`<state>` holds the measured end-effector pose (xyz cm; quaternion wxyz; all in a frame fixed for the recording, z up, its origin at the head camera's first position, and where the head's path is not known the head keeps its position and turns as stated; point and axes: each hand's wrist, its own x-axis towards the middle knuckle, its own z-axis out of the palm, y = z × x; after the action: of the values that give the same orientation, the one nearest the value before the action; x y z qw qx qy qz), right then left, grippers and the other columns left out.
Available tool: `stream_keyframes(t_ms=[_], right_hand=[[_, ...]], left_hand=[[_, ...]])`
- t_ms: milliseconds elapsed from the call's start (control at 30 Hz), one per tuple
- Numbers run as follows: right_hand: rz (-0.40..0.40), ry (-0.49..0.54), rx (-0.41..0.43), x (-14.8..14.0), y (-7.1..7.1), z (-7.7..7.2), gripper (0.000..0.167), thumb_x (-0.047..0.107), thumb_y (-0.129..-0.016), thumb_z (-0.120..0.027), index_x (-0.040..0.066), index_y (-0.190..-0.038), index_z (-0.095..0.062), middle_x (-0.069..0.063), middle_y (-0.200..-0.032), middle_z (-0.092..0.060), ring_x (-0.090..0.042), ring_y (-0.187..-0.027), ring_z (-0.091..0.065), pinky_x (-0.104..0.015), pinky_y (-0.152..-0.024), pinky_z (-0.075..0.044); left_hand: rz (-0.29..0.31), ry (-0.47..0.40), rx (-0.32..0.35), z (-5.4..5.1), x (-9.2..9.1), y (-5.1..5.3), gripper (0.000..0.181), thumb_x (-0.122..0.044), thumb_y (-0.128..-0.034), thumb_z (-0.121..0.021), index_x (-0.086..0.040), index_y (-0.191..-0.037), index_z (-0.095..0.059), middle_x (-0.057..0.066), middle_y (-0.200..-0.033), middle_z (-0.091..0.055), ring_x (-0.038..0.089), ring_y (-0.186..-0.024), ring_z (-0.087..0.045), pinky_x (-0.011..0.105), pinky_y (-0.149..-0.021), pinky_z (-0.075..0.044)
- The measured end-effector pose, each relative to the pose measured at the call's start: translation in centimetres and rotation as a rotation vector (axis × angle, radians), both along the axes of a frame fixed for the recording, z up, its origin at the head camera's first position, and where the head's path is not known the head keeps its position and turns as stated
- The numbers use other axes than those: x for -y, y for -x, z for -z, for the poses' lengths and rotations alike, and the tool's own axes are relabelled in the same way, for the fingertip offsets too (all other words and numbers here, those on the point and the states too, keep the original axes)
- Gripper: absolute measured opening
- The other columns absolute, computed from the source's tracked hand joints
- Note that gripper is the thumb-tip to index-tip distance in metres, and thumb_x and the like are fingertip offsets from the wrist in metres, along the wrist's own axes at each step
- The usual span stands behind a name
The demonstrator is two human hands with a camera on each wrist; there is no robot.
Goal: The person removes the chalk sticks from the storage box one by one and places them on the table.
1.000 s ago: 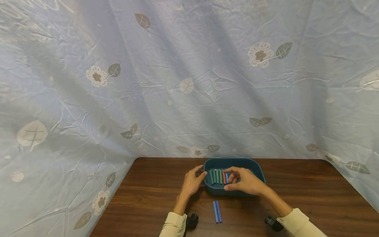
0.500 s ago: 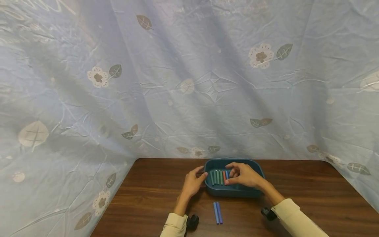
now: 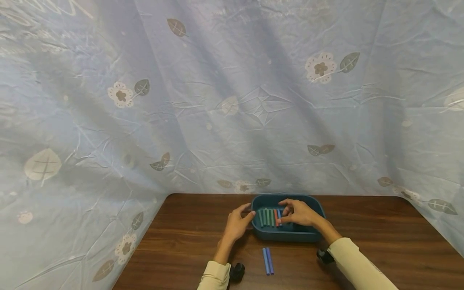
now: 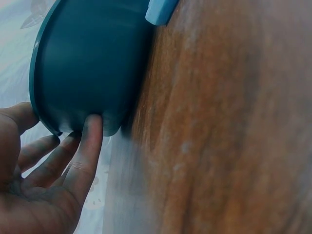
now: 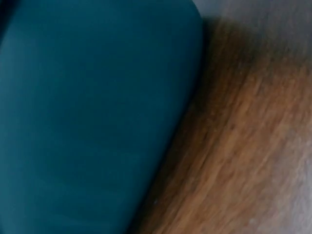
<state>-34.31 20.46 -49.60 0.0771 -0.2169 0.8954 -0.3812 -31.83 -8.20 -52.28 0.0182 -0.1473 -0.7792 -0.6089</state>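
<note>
In the head view, a teal plastic bin [image 3: 290,237] stands on the table. Inside, several green chalk sticks [image 3: 268,217] lie in a row, followed by a red one [image 3: 276,217] and a blue one [image 3: 279,212]. My left hand [image 3: 237,223] holds the bin's left end. In the left wrist view its fingers [image 4: 90,141] press the outer wall while the thumb passes behind the rim. My right hand [image 3: 299,213] reaches into the bin, thumb and curled fingers around the red and blue sticks; whether it pinches one cannot be seen. The right wrist view shows only the bin wall [image 5: 97,107] and table.
Two chalk sticks, blue [image 3: 266,261] and violet-blue [image 3: 270,261], lie side by side on the brown wooden table [image 3: 181,241] in front of the bin. A pale patterned cloth [image 3: 232,141] hangs behind the table and along its sides.
My right thumb has moved back from the bin's front wall to the lower ends of the red and blue sticks. The right forearm has shifted slightly left. My left hand stays on the bin.
</note>
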Motion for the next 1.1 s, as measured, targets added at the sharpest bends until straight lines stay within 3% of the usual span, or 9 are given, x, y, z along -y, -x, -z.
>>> stream_keyframes(t_ms=[300,600,900,1100], right_hand=[[-0.014,-0.029,0.048,-0.1,0.3,0.7,0.086,0.035,-0.084,-0.092,-0.007,-0.150,-0.055,-0.002,-0.099,-0.072,-0.015,-0.091,-0.068,-0.036,-0.081,-0.059],[-0.033,-0.049,0.053,0.1,0.4,1.0,0.085,0.028,-0.081,-0.095,-0.007,-0.148,-0.056,-0.004,-0.098,-0.072,-0.016,-0.087,-0.066,-0.038,-0.079,-0.059],[0.008,-0.065,0.063,0.1,0.7,1.5,0.085,0.028,-0.078,-0.097,-0.003,-0.147,-0.058,-0.002,-0.097,-0.070,-0.017,-0.085,-0.063,-0.036,-0.078,-0.056],[0.004,-0.064,0.057,0.2,0.5,1.4,0.083,0.022,-0.078,-0.097,-0.005,-0.147,-0.059,-0.003,-0.096,-0.069,-0.017,-0.084,-0.062,-0.037,-0.076,-0.056]], left_hand=[[-0.003,0.001,0.000,-0.1,-0.1,-0.2,0.050,-0.017,-0.1057,-0.070,0.005,-0.149,-0.058,0.033,-0.136,-0.068,0.048,-0.111,-0.075,0.045,-0.073,-0.070],[-0.005,0.001,-0.004,-0.2,-0.1,-0.1,0.050,-0.016,-0.1051,-0.070,0.005,-0.149,-0.059,0.033,-0.136,-0.068,0.049,-0.108,-0.076,0.046,-0.072,-0.070],[0.006,-0.026,-0.008,-0.2,0.0,-0.3,0.050,-0.016,-0.1053,-0.070,0.004,-0.150,-0.058,0.033,-0.136,-0.067,0.048,-0.107,-0.076,0.053,-0.075,-0.069],[-0.003,-0.016,0.000,-0.2,-0.1,-0.3,0.050,-0.016,-0.1050,-0.070,0.004,-0.149,-0.058,0.032,-0.135,-0.068,0.047,-0.109,-0.075,0.049,-0.074,-0.070]])
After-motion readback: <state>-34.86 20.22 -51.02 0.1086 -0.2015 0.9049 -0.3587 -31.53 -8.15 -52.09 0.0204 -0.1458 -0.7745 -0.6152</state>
